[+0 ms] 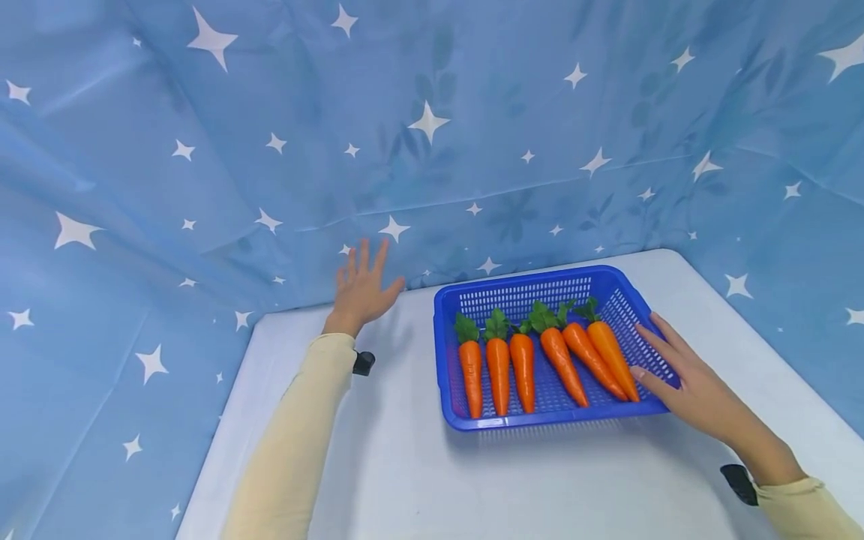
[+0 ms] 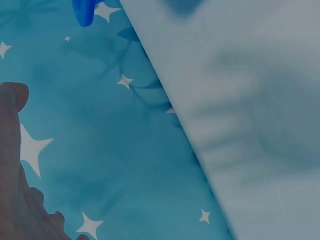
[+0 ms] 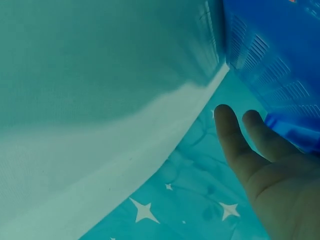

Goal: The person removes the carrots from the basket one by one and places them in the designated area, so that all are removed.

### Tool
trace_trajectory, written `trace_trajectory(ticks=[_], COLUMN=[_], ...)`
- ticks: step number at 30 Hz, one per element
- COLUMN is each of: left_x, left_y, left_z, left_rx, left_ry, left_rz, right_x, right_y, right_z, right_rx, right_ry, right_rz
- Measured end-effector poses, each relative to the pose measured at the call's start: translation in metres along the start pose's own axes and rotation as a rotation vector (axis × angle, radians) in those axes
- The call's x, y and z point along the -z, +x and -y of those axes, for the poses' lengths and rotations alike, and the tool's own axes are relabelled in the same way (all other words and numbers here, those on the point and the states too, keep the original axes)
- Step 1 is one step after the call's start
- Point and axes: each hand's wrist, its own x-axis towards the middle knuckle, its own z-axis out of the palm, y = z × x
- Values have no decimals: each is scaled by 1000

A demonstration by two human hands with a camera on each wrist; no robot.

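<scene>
Several orange carrots [image 1: 498, 375] with green leafy tops lie side by side in a blue plastic basket [image 1: 451, 409], leaves toward its far side. My left hand [image 1: 363, 295] is held out left of the basket, fingers spread and holding nothing. The left wrist view catches its thumb [image 2: 12, 102] at the edge. At the basket's right rim is my right hand [image 1: 705, 397], its thumb and fingers extended over that side. In the right wrist view two straight fingers [image 3: 232, 140] show beside the basket's outer wall [image 3: 255, 55]; whether they touch it I cannot tell.
The basket stands on a white table [image 1: 405, 465], toward its far right, with a shadow along its near side. Behind and around the table hangs a blue curtain [image 1: 304, 112] with white stars. Black straps or mounts [image 1: 364, 364] sit at both wrists.
</scene>
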Motion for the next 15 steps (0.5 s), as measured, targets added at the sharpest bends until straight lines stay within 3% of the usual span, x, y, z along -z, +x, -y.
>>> trace_trajectory(ticks=[9,15], left_x=[4,10], left_y=[1,1], left_z=[-24,-49], left_rx=[-44,-32], left_ry=[-100,-332], left_rz=[-25,-2], right_x=[0,1], right_y=[3,2], right_z=[0,-1], right_rx=[-8,-33], right_ry=[-14,3], right_rz=[5,22])
